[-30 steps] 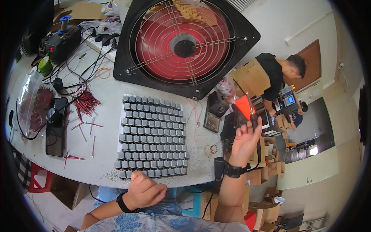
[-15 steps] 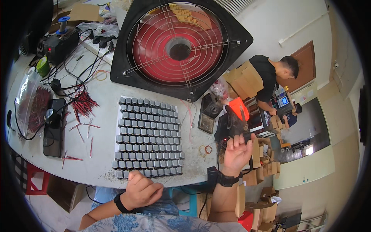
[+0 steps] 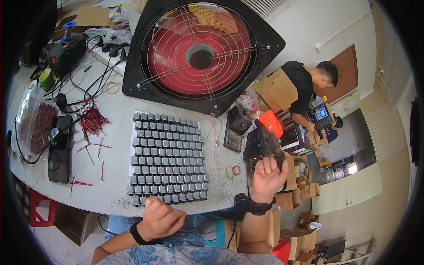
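My right hand (image 3: 266, 177) is at the table's right edge, fingers wrapped around the black handle of a soldering iron (image 3: 278, 153) that sits at a black soldering station (image 3: 257, 143). A black watch is on that wrist. My left hand (image 3: 161, 218) is a closed fist resting at the near table edge, just below a grid of several small grey cylindrical parts (image 3: 167, 159) standing in rows on a white sheet. Nothing shows inside the left fist.
A large red fan in a black square housing (image 3: 201, 55) leans at the back. Red wire pieces (image 3: 91, 121), a phone (image 3: 59, 149), a bag of red parts (image 3: 35, 126) and cables lie left. A person in black (image 3: 304, 90) works among cardboard boxes to the right.
My right hand came down from a raised, open pose near the orange object and closed on the soldering iron handle. The left fist stayed at the table edge.
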`<state>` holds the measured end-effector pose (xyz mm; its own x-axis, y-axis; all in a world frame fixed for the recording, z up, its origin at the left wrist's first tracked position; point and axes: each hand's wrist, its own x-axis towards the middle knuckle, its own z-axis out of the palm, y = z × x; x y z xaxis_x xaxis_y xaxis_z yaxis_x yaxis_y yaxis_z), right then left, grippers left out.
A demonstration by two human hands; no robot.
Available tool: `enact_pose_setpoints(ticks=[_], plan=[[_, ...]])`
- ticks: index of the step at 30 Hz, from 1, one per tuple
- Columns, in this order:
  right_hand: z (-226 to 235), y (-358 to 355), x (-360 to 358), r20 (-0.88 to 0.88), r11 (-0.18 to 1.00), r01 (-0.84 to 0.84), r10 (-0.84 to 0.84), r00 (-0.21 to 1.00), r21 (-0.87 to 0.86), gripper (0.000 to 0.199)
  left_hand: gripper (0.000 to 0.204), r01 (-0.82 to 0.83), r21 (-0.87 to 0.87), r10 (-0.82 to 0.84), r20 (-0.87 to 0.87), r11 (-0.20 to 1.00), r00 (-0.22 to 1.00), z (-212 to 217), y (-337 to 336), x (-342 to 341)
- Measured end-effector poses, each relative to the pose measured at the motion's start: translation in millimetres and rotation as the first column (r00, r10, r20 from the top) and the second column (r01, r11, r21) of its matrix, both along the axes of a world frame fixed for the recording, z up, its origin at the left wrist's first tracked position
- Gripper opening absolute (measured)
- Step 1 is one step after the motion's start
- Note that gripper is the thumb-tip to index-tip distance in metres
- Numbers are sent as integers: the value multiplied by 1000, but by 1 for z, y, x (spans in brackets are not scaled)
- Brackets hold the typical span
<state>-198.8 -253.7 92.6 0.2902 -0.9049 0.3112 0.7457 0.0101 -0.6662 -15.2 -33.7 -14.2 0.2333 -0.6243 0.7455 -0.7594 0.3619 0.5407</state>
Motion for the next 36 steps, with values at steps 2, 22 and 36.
enact_pose_setpoints(ticks=[2, 22, 36], plan=[[-1, 1, 0, 5, 1000, 21, -21, 1000, 16, 22, 21, 1, -1, -1, 1, 1000, 1000, 0, 1, 0], [-49, -33, 1, -588, 618, 82, -775, 233, -782, 24, 22, -5, -7, 5, 19, 1000, 1000, 0, -2, 0], [-49, -44, 14, -651, 607, -317, -757, 47, -729, 28, 21, 9, -21, -9, 0, 1000, 1000, -2, -2, -2]])
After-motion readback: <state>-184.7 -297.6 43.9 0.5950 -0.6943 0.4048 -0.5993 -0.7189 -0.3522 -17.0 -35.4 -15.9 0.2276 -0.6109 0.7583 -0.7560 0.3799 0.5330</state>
